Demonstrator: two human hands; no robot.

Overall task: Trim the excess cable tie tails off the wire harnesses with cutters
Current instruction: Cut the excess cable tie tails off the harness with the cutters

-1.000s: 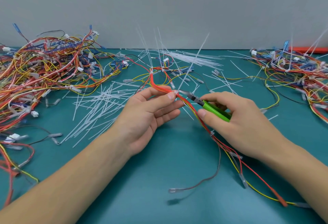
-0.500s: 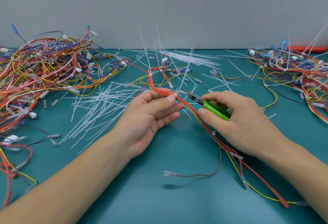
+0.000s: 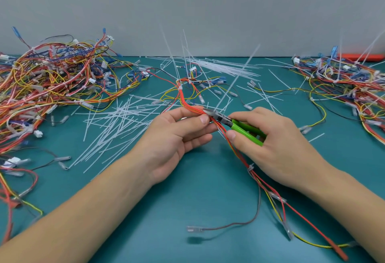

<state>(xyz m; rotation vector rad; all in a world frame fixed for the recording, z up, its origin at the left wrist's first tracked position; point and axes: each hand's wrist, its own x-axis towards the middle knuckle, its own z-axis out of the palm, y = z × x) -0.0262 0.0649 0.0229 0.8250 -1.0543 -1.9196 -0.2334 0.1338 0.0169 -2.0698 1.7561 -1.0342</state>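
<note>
Teal matting (image 3: 187,210) lies bare only near the person. At centre the left hand (image 3: 177,135) pinches the wire harness (image 3: 188,104); the right hand (image 3: 268,137) grips green cutters (image 3: 239,126), tips at the upright tie tail (image 3: 235,81). Best to snip flush, sparing wires. Cut tails (image 3: 116,121) and harness heaps (image 3: 52,81) crowd left, right, far.

Cutter blades (image 3: 210,113) mostly hidden behind the left hand's fingertips (image 3: 204,119) and the harness wires (image 3: 188,104); impossible to tell whether closed on the upright tie tail (image 3: 237,79). Green cutter handles (image 3: 248,132) partly buried in the right hand (image 3: 277,144). Left of the cutters, wire pile (image 3: 52,79) cut off by the frame edge. Right of the cutters, second pile (image 3: 350,83) cut off likewise, with an orange thing (image 3: 362,56) behind it cropped and unidentifiable. Below the cutters, loose terminal (image 3: 194,229) blurred.
</note>
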